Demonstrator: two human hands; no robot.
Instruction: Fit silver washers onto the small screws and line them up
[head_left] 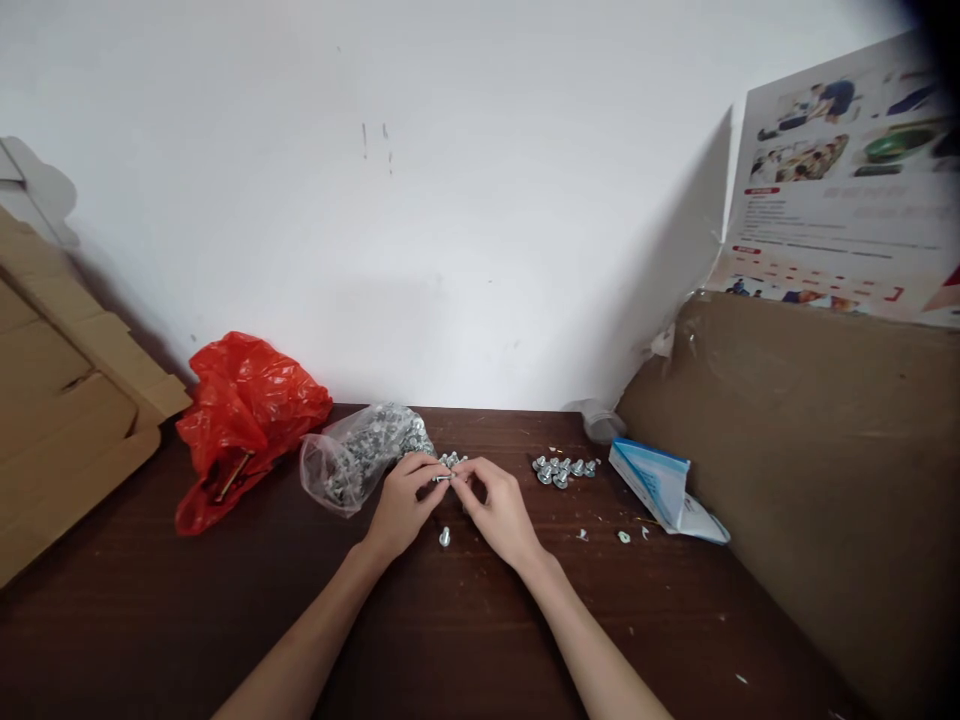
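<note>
My left hand (pixel 403 508) and my right hand (pixel 497 508) meet over the dark table, thumbs and fingers pinched together. Between their fingertips is a small silver screw (pixel 442 478), lying roughly level; the right fingertips cover one end of it. A single screw (pixel 445 538) rests on the table just in front of the hands. Behind the fingertips, a small pile of screws (pixel 453 459) is partly hidden. To the left, a clear plastic bag (pixel 367 450) full of metal screws lies on its side, close to my left hand.
Several wide-headed screws (pixel 559 471) form a group on the right, beside a blue-and-white packet (pixel 667 490). A red plastic bag (pixel 251 410) sits far left near cardboard (pixel 67 390). Small scraps (pixel 624 537) dot the table. A large cardboard panel (pixel 825 450) borders the right.
</note>
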